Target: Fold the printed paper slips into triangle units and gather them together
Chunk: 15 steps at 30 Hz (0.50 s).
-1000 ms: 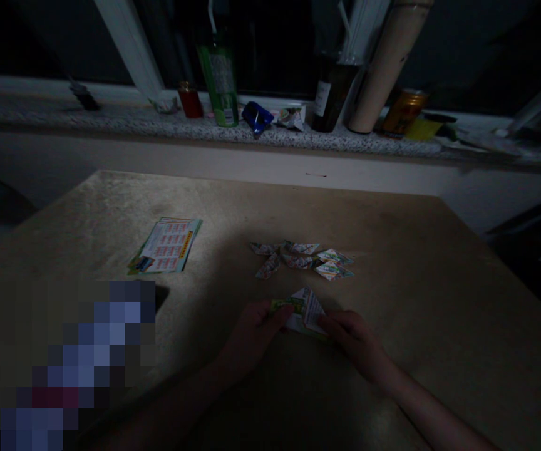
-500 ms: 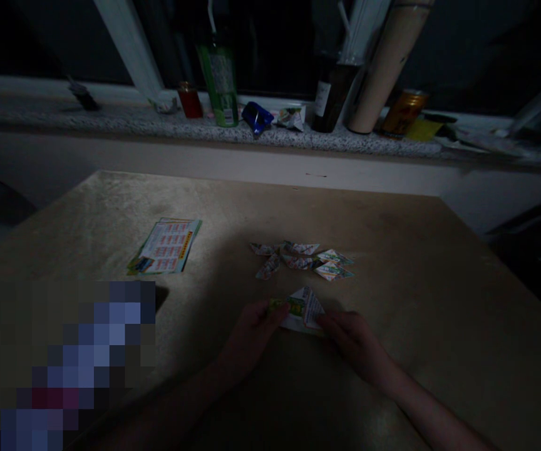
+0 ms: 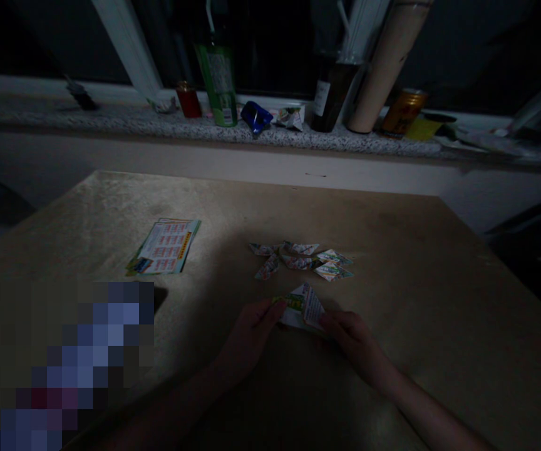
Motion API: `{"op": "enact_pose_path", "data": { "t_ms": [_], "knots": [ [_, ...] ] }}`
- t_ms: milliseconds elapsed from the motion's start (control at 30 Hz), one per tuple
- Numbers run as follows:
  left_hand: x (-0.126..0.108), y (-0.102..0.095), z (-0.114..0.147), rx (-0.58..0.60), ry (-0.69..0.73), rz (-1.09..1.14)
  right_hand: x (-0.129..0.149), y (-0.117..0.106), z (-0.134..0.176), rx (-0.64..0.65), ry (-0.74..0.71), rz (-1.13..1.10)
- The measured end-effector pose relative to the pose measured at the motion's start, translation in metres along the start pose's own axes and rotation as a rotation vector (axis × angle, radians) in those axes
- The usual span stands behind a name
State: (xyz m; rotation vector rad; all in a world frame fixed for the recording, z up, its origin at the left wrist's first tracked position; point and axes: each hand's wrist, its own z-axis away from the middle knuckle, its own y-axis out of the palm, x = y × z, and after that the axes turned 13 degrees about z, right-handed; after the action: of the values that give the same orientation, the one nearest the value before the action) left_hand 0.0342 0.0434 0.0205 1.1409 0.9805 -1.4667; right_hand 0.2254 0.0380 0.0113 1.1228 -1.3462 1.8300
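A partly folded sheet of printed paper (image 3: 301,308), white with green and small text, comes to a peak at its top. My left hand (image 3: 257,322) pinches its left end between thumb and fingers. The right end is gripped by my right hand (image 3: 349,332), thumb on the near face. Just beyond the sheet lie several small folded paper pieces (image 3: 298,260), pointed and boat-like, in a loose cluster. Fingers behind the paper are hidden.
A stack of printed calendar cards (image 3: 166,246) lies on the table (image 3: 392,232) at left. A pixelated patch (image 3: 96,351) covers the lower left. On the granite sill (image 3: 275,136) stand a green cup (image 3: 222,84), a dark bottle (image 3: 331,94), a cardboard tube (image 3: 386,69) and a can (image 3: 404,113).
The folded paper has tipped slightly, showing more of its white lower part. Both hands keep their hold, with only small finger shifts.
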Motion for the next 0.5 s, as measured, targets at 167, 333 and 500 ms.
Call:
{"op": "enact_pose_path", "data": {
  "t_ms": [167,333,500],
  "knots": [
    [-0.0006,0.0014,0.0010,-0.103,-0.022,-0.026,-0.0010,-0.0002,0.0007,0.034,0.013,0.040],
    [-0.0011,0.0020,0.0030,-0.131,-0.073,0.113,-0.0037,-0.0023,-0.0006,0.064,-0.014,0.040],
    [-0.0015,-0.0005,0.0018,-0.008,-0.011,0.008,-0.0069,-0.0049,-0.0014,0.057,-0.030,0.024]
  ]
}}
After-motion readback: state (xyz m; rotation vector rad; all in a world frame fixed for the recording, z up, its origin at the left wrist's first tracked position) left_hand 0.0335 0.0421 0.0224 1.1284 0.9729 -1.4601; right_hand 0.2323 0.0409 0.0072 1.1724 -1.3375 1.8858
